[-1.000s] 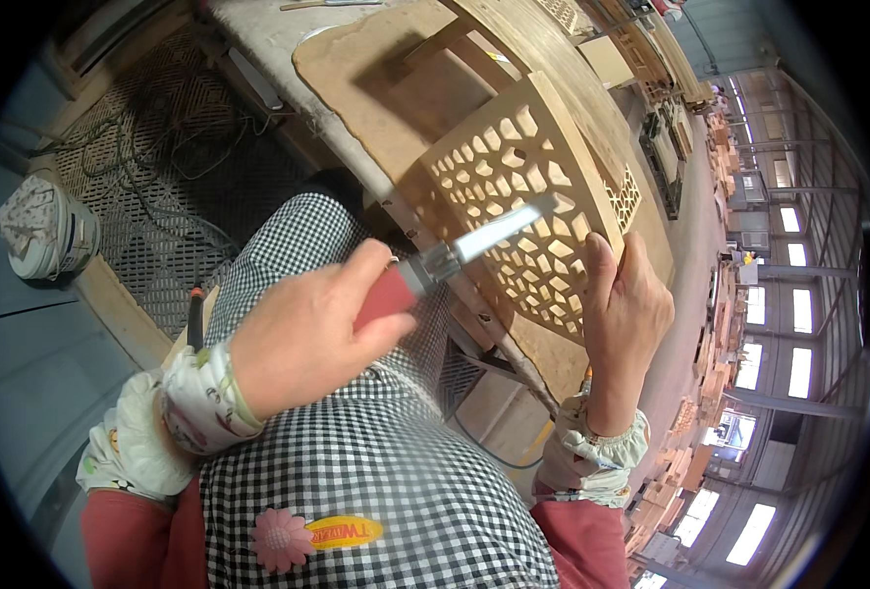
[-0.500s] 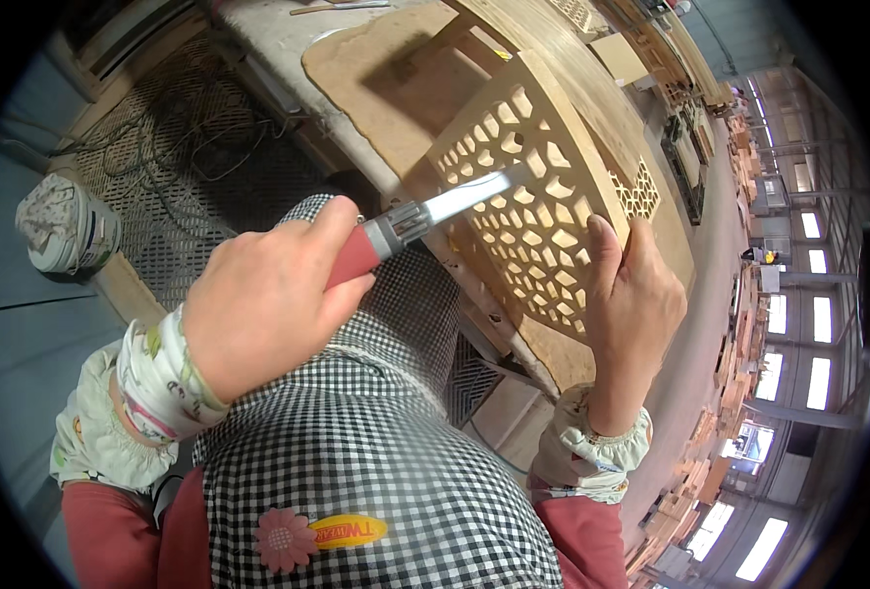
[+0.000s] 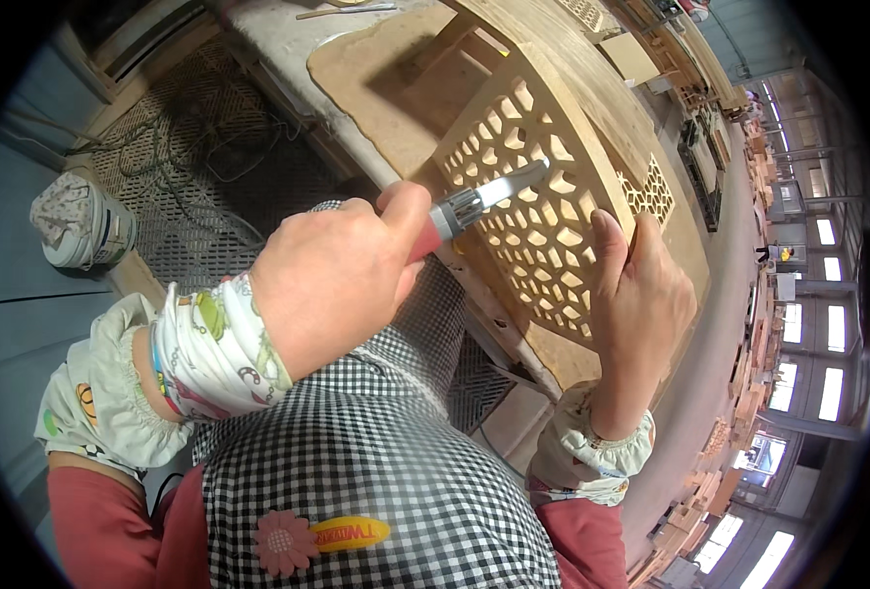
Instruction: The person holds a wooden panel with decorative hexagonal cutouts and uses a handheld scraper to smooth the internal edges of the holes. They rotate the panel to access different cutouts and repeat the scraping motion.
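My left hand (image 3: 332, 285) is closed around the red handle of a knife (image 3: 509, 187) with a grey collar and a silver blade. The blade lies across the cut-outs of a pale wooden lattice panel (image 3: 574, 116), with its tip at the upper openings. Whether the edge touches the wood, I cannot tell. My right hand (image 3: 643, 294) grips the panel's near right edge, thumb on the lattice face and fingers behind. The panel stands tilted on the workbench and belongs to a larger wooden piece reaching away from me.
A brown board (image 3: 371, 74) covers part of the workbench. To the left, a white bucket (image 3: 86, 231) stands near cables lying on grid floor matting (image 3: 175, 177). A second patterned lattice (image 3: 646, 196) shows behind the panel. Stacked wood lines the far right.
My left hand has moved up and to the right, carrying the knife further along the lattice. My right hand stays on the panel's edge; the view has shifted slightly.
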### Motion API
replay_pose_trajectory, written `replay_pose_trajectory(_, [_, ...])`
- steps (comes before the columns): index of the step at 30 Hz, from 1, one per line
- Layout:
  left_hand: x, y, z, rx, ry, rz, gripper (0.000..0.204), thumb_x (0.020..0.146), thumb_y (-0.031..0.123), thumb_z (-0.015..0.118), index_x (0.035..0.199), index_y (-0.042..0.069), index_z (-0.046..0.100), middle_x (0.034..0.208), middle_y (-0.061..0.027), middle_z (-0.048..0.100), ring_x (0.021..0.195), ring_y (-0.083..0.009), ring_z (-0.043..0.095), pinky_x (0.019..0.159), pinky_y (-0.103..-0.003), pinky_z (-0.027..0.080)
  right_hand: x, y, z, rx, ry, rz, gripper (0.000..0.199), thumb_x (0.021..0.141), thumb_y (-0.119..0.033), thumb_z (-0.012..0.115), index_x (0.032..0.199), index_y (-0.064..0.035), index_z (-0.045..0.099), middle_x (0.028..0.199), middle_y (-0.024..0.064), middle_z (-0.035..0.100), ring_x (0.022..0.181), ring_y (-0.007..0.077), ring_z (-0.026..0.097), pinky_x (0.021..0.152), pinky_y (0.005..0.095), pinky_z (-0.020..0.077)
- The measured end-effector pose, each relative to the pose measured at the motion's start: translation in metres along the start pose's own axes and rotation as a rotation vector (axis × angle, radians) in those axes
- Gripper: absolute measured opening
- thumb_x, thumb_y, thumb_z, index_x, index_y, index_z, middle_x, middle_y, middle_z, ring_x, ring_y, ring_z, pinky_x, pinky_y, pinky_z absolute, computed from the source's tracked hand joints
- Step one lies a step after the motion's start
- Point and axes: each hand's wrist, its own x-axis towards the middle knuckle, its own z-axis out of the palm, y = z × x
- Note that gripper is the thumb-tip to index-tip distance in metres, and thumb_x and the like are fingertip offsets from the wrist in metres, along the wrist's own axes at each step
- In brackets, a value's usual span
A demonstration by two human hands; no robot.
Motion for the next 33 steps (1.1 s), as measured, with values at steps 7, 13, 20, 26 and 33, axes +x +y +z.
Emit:
replay_pose_trajectory(7, [0.007, 0.011, 0.009, 0.010, 0.073, -0.029, 0.044, 0.092, 0.025, 0.078, 0.114, 0.002, 0.048, 0.083, -0.0198, 0.070, 0.069, -0.0376, 0.074, 0.059, -0.044, 0.061, -0.001, 0.001, 0.000, 0.028, 0.006, 0.000, 0.048, 0.105, -0.046, 0.063, 0.081, -0.0068, 0.051, 0.065, 0.0151, 0.060, 0.060, 0.0378, 0.062, 0.056, 0.0463, 0.0446])
replay_pose_trajectory(13, [-0.007, -0.004, 0.016, -0.032, 0.066, -0.026, 0.041, 0.093, 0.025, 0.076, 0.114, 0.004, 0.048, 0.084, -0.0206, 0.071, 0.070, -0.0390, 0.074, 0.059, -0.046, 0.061, 0.003, 0.018, 0.013, -0.013, -0.027, 0.039, 0.046, 0.106, -0.047, 0.061, 0.084, -0.0067, 0.057, 0.068, 0.0170, 0.064, 0.065, 0.0416, 0.065, 0.059, 0.0498, 0.0475])
replay_pose_trajectory(20, [-0.030, -0.038, 0.023, -0.123, -0.126, -0.096, 0.040, 0.095, 0.027, 0.073, 0.114, 0.004, 0.047, 0.087, -0.0215, 0.072, 0.074, -0.0427, 0.072, 0.065, -0.052, 0.059, 0.013, 0.029, 0.005, 0.125, -0.195, 0.064, 0.048, 0.102, -0.049, 0.066, 0.085, -0.0045, 0.063, 0.068, 0.0176, 0.067, 0.065, 0.0388, 0.067, 0.063, 0.0484, 0.0490])
replay_pose_trajectory(26, [-0.009, -0.035, 0.016, -0.141, -0.038, -0.044, 0.039, 0.095, 0.027, 0.074, 0.113, 0.004, 0.047, 0.088, -0.0195, 0.071, 0.075, -0.0411, 0.073, 0.065, -0.050, 0.060, 0.054, 0.028, -0.023, 0.629, -0.822, 0.149, 0.042, 0.094, -0.039, 0.079, 0.110, 0.0000, 0.075, 0.078, 0.0086, 0.074, 0.072, 0.0175, 0.071, 0.064, 0.0350, 0.0537])
replay_pose_trajectory(33, [-0.002, -0.025, 0.029, -0.009, -0.016, -0.033, 0.044, 0.095, 0.027, 0.076, 0.116, 0.001, 0.048, 0.082, -0.0196, 0.070, 0.067, -0.0363, 0.074, 0.056, -0.043, 0.062, 0.049, 0.040, 0.002, 0.897, -0.889, 0.221, 0.034, 0.090, -0.025, 0.083, 0.106, 0.0043, 0.075, 0.081, 0.0060, 0.073, 0.072, 0.0137, 0.065, 0.066, 0.0317, 0.0521])
